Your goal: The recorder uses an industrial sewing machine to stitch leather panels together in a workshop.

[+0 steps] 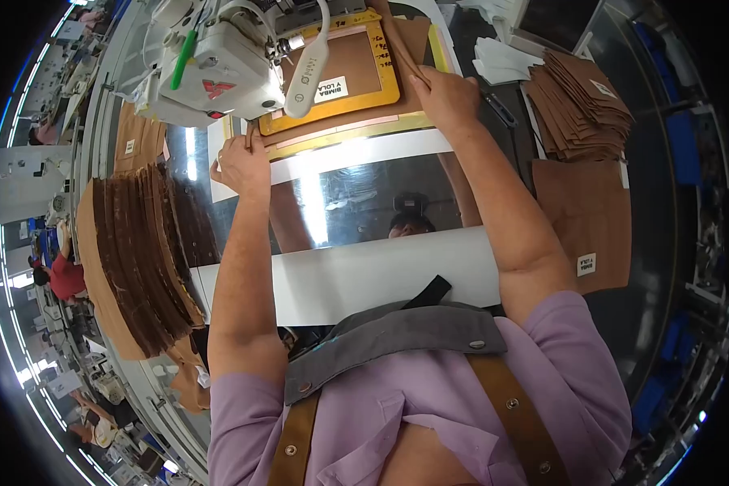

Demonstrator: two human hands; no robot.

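A white sewing machine stands at the top, its head over a yellow clamp frame. Inside and around that frame lies a brown fabric piece with a small white printed label. My left hand is closed at the frame's near left corner, fingers pinching the brown fabric's edge. On the other side, my right hand grips the folded right edge of the brown fabric, thumb and fingers together. Under the work is a pale template board with yellowish strips.
Left of my forearm stands a thick stack of brown pieces. At the right are a fanned brown pile, a single labelled piece, white sheets and a dark slim tool. A shiny metal plate lies before me.
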